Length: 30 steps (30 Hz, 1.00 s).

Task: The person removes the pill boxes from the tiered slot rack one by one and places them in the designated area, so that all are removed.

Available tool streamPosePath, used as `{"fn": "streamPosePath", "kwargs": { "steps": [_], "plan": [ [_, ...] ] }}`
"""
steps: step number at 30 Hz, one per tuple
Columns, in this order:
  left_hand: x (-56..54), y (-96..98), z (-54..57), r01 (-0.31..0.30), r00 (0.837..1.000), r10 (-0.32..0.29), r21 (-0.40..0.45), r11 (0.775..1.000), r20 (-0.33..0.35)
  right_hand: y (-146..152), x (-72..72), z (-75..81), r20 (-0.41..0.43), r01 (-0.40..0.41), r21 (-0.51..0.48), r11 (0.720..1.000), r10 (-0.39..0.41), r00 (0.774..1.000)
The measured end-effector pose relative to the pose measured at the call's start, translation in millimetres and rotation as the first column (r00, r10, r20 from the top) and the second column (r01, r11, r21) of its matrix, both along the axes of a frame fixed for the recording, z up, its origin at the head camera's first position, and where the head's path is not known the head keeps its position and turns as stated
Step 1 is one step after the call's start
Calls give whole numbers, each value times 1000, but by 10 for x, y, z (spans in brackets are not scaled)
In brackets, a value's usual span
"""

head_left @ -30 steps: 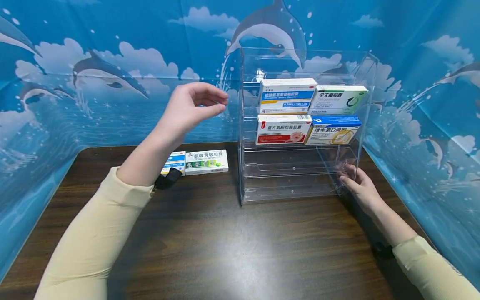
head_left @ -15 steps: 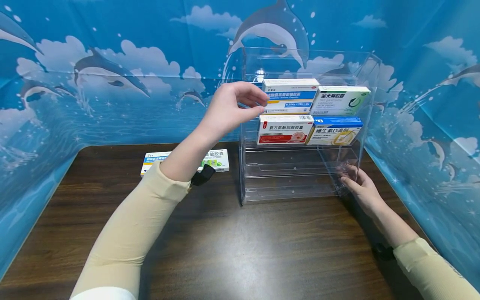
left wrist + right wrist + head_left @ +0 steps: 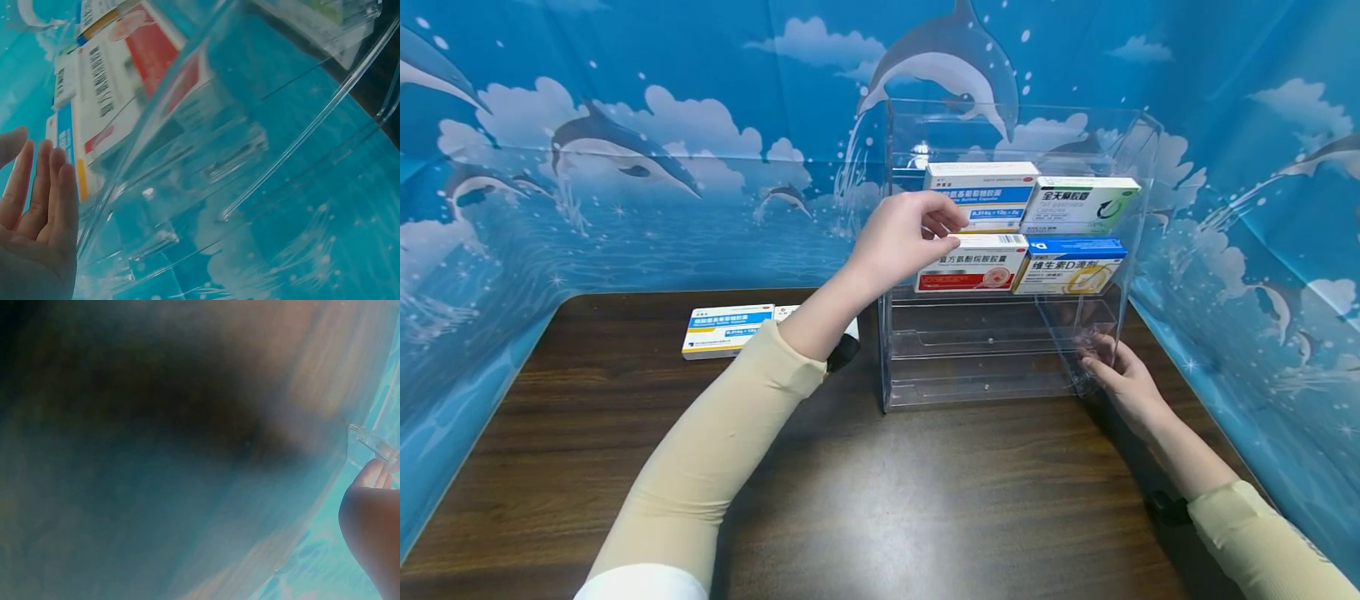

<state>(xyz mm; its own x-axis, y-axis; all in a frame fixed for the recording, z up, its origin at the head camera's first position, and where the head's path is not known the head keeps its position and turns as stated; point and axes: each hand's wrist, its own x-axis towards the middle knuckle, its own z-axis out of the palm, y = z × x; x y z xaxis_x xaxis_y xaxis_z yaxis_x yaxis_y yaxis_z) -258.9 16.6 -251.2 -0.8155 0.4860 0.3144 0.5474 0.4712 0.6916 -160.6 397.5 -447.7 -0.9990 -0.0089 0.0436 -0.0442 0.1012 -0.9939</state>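
A clear acrylic display rack [image 3: 985,392] stands on the table with medicine boxes on its tiers. My left hand [image 3: 898,246], fingers loosely bent and holding nothing, hovers in front of the rack's left half. It overlaps a blue-and-white medicine box [image 3: 996,200] and the red-and-white medicine box [image 3: 973,275] below it. In the left wrist view its fingers [image 3: 40,187] extend beside the boxes with bare space between thumb and fingers. Low on the rack's right side, my right hand [image 3: 1126,382] grips the clear side panel; its fingertips are partly hidden behind the plastic.
To the right on the tiers sit a green-and-white medicine box [image 3: 1081,206] and a blue-topped yellow-and-white one [image 3: 1069,267]. Left of the rack, another blue-and-white box [image 3: 722,329] lies on the dark wooden table [image 3: 880,500]; a white box beside it is mostly behind my left arm. Dolphin-print curtain [image 3: 700,233] surrounds the table.
My left hand has moved right, from beside the rack to in front of its boxes, ending slightly lower. The right hand keeps its grip on the rack.
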Motion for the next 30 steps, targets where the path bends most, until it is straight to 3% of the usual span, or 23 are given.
{"fn": "streamPosePath", "kwargs": {
  "steps": [17,30],
  "plan": [
    [-74,239,-167,0,999,-3,-76,997,-36,-16,-6,-13,-26,-6,-45,999,5,1000],
    [-68,296,-218,-43,987,11,-198,979,-158,-4,3,-16,-23,0,-37,999,-1,1000]
  ]
}}
